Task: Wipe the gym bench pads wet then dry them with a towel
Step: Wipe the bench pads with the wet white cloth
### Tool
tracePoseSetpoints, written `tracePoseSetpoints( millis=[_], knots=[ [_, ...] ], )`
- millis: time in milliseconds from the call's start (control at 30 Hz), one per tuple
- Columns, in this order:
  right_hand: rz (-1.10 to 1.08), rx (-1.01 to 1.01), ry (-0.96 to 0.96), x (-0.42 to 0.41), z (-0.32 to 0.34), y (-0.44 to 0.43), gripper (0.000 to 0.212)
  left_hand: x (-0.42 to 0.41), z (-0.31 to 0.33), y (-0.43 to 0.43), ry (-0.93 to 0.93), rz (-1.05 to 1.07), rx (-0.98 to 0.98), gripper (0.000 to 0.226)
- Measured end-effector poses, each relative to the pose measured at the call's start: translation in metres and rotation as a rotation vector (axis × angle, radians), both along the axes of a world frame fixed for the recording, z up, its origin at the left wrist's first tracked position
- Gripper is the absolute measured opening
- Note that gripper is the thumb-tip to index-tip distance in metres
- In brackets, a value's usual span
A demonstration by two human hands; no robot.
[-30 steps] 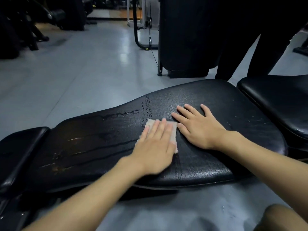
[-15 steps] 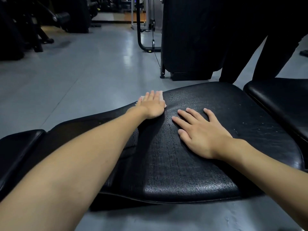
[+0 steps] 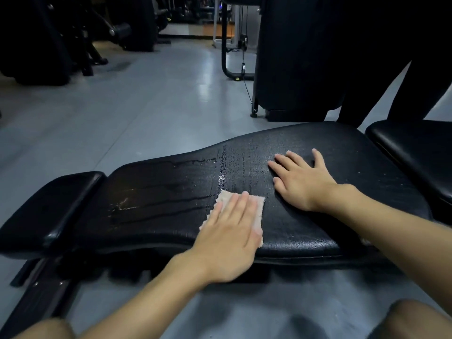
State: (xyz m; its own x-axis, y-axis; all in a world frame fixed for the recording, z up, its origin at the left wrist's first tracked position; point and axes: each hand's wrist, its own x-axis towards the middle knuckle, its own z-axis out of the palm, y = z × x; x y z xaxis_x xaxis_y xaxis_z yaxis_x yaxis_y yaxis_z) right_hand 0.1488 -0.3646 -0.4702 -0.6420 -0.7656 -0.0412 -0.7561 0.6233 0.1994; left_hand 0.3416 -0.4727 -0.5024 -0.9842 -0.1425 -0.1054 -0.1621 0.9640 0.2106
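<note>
A long black bench pad point(image 3: 318, 226) lies across the view, cracked on its left part, with wet streaks and droplets near its middle. A small pale cloth point(image 3: 259, 204) lies flat on the pad near its front edge. My left hand point(image 3: 230, 233) presses on the cloth with straight fingers and covers most of it. My right hand point(image 3: 300, 182) rests flat on the pad just to the right, fingers spread, touching no cloth.
A smaller black pad point(image 3: 49, 206) adjoins at the left, another pad point(image 3: 415, 152) at the right. The bench's metal frame point(image 3: 44, 297) runs along the grey floor. Behind stand a black machine point(image 3: 298, 57) and a person's dark legs point(image 3: 415, 77). My knees show at the bottom corners.
My left hand slid the cloth from the pad's far edge back toward the near edge. My right hand stayed flat in the same spot on the pad.
</note>
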Motion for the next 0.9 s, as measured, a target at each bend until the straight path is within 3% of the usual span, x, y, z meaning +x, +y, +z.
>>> tracePoseSetpoints(
  millis=[67,133,300,467,733,900],
  knots=[
    [0.040,-0.003,0.023,0.004,0.005,-0.007,0.053,0.015,0.002,0.007,0.013,-0.002,-0.024,0.068],
    [0.035,-0.054,-0.071,0.006,0.005,-0.014,0.052,0.023,0.002,0.011,0.062,0.020,-0.053,0.066],
    [0.045,-0.058,-0.131,0.006,-0.007,-0.017,0.053,0.005,-0.005,-0.003,0.059,-0.007,-0.058,0.080],
    [0.040,-0.034,-0.118,0.008,-0.009,-0.019,0.056,-0.052,-0.005,-0.048,-0.018,0.073,0.019,0.059],
    [0.041,-0.031,-0.110,0.006,-0.013,-0.022,0.057,-0.172,-0.005,-0.127,-0.060,0.205,0.086,0.059],
    [0.033,-0.038,-0.118,0.000,-0.014,-0.023,0.056,-0.196,-0.007,-0.137,-0.052,0.250,0.102,0.060]
  ],
)
